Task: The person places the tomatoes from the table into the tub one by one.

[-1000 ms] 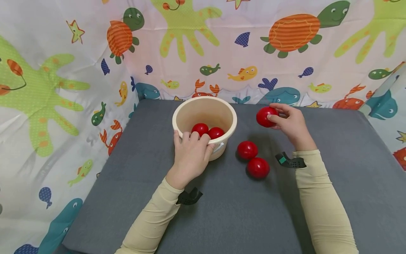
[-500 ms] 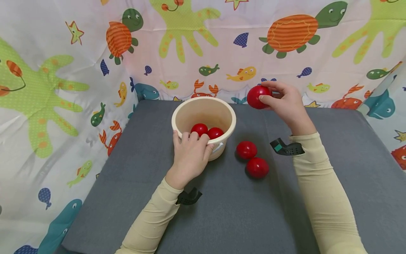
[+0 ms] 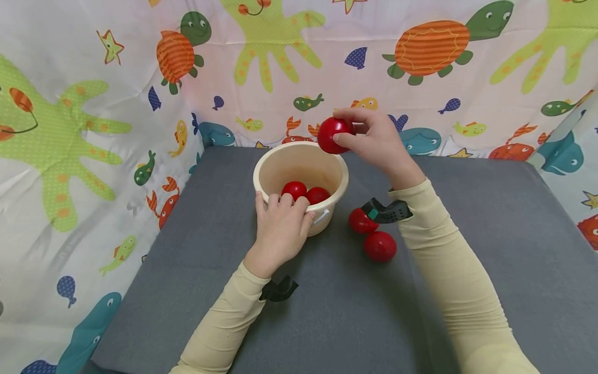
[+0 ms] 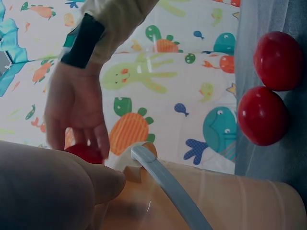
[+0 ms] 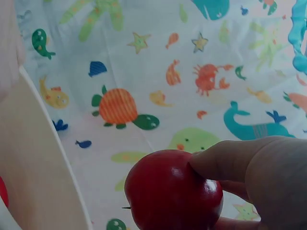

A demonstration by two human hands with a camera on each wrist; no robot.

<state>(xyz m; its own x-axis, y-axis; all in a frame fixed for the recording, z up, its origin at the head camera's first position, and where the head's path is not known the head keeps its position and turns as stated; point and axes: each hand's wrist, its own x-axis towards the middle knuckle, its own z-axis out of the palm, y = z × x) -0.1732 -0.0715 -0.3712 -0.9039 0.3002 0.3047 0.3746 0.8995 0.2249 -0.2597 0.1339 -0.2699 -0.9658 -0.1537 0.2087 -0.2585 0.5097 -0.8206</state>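
Note:
My left hand (image 3: 276, 236) grips the near rim of a cream bucket (image 3: 299, 165), fingers curled over the edge. Inside the bucket, two shiny red apples (image 3: 294, 189) show above those fingers. Up and to the right, my right hand (image 3: 377, 145) holds another red apple (image 3: 334, 135) between thumb and fingers, over the bucket's far right rim. A thin dark stem shows on this apple (image 5: 170, 194) in the right wrist view. Two more apples (image 3: 380, 246) sit side by side on the table, right of the bucket; the right wrist strap partly covers the farther one.
The grey table (image 3: 196, 259) meets a printed sea-animal curtain (image 3: 299, 62) at the back and left. A grey handle (image 4: 168, 182) lies along the bucket's outside in the left wrist view. Dark straps (image 3: 388, 210) circle both wrists.
My right hand has lifted its apple and carried it left, from above the table's right side to the bucket's far right rim. The left hand and bucket have stayed put.

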